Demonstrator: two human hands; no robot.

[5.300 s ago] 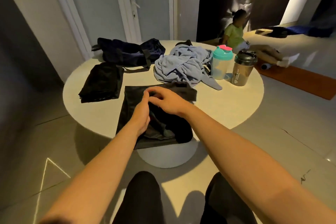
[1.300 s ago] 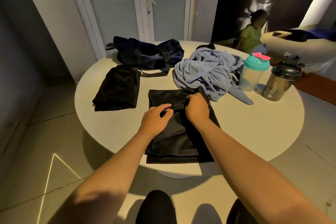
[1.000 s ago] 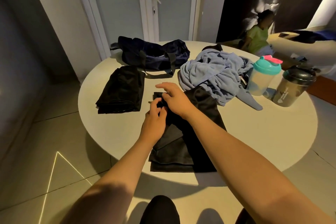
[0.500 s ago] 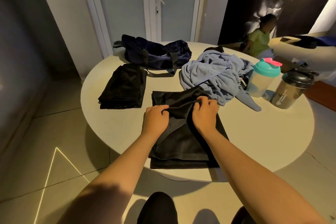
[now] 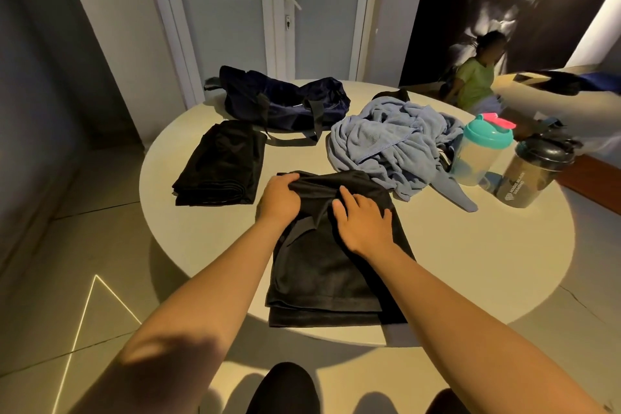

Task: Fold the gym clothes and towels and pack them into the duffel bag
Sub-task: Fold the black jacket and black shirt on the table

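A black garment (image 5: 332,265) lies partly folded at the near edge of the round white table (image 5: 470,262). My left hand (image 5: 279,200) grips a bunched fold at its far left corner. My right hand (image 5: 363,222) lies on the cloth just right of that, its fingers spread and pressing down. A folded black garment (image 5: 221,168) rests to the left. A crumpled light blue towel (image 5: 396,141) is heaped behind. The dark navy duffel bag (image 5: 285,101) sits at the table's far side.
Two shaker bottles stand at the right: a teal-lidded one (image 5: 484,148) and a dark one (image 5: 534,171). A person in a green top (image 5: 477,77) sits on the floor behind the table. Doors stand at the back.
My left hand has moved up and left to the garment's far corner. My right hand has let go of the pinched fold and now lies flat on the cloth.
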